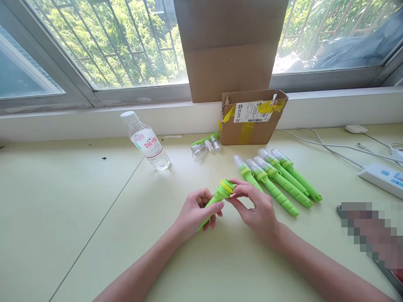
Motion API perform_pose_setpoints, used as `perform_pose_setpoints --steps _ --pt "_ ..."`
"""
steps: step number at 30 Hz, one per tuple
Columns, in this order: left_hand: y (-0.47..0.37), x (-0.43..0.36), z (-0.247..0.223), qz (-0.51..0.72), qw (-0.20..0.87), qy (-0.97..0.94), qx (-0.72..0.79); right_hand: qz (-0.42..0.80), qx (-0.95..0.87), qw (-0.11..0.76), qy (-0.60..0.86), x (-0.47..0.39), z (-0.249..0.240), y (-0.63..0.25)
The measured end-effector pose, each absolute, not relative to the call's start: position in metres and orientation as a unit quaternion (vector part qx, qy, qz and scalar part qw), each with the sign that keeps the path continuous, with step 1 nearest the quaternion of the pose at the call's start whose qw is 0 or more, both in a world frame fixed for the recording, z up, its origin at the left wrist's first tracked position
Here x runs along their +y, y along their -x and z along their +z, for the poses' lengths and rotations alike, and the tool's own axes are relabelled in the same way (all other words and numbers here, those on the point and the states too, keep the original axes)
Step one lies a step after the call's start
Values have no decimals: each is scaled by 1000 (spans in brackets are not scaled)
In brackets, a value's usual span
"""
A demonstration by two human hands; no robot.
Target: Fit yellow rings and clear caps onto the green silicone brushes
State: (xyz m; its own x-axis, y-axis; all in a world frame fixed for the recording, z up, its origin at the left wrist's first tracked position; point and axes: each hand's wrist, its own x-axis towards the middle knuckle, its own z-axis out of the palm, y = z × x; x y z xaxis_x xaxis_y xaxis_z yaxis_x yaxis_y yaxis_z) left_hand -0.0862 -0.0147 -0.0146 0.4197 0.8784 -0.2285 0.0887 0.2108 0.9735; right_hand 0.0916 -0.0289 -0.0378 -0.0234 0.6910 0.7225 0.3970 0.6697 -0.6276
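My left hand (201, 209) is wrapped round the green handle of a tube-like piece (224, 189) with a yellow ring near its top. At that top end, the fingers of my right hand (255, 205) pinch the rim; whether they hold a separate small part is hidden. Just right of my hands lie several green handles (280, 195) with clear ribbed caps, side by side and slanting. Behind my hands, near the box, is a small group of clear plastic caps (215, 144) with another green handle (204, 139).
An open cardboard box (252, 126) stands against the windowsill. A water bottle (146, 142) stands at the left, appearing tilted. White cables and a power strip (382, 178) lie at the right. A phone-like object (371, 243), partly blurred out, lies at the lower right.
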Motion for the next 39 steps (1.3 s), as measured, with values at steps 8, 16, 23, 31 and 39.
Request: perform_pose_setpoints --steps 8,16,23,31,39 --pt "89 -12 -17 314 685 -519 404 162 -713 574 370 -29 -36 -91" --pt "92 -11 -16 302 707 -507 390 168 -720 569 360 -30 -36 -93" --pt "94 -10 -16 287 714 -515 379 178 -724 561 359 -30 -36 -93" --pt "93 -11 -14 281 713 -540 349 165 -728 563 356 -32 -35 -92" --pt "91 -12 -14 263 677 -572 381 161 -733 558 354 -30 -41 -89"
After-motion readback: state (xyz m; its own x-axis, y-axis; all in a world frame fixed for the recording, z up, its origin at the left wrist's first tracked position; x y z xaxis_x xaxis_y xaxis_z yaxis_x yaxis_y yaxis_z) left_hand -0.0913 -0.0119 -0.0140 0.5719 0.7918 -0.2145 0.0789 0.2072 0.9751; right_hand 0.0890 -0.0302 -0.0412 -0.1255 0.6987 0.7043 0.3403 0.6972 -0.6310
